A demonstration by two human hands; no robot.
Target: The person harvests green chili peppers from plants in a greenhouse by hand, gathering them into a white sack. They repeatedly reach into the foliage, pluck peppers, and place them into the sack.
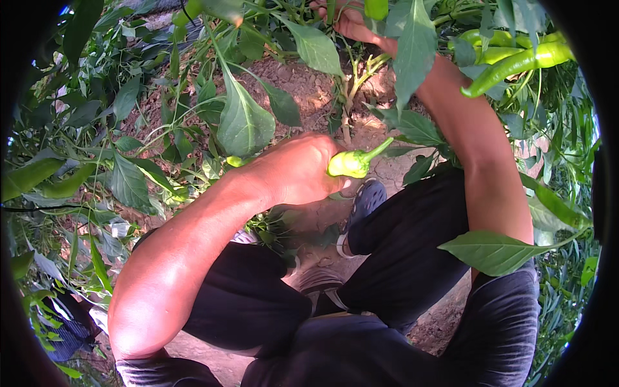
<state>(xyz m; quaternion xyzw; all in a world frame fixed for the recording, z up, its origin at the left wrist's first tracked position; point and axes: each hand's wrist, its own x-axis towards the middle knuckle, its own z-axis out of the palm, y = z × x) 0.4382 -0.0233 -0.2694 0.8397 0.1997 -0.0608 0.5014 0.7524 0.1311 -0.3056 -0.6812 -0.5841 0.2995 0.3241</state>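
Note:
My left hand [309,167] is closed around a light green pepper [350,164], above the soil in front of my knees. The pepper's cap and green stalk stick out to the right of my fist; its body is hidden in my fingers. A yellow-green tip [235,161] shows behind my left wrist, and I cannot tell whether it belongs to the same pepper. At the top, my right hand [350,22] reaches in among the pepper plant's leaves. Foliage and the picture's edge cover part of its fingers, so what it touches is unclear. Another green pepper [376,8] hangs beside it.
Long green peppers [527,63] hang over my right forearm. More peppers [34,179] hang at the left. A branched plant stem [346,109] rises from the dry soil. A large leaf [493,251] crosses my right arm. A dark clog [367,203] is on my foot.

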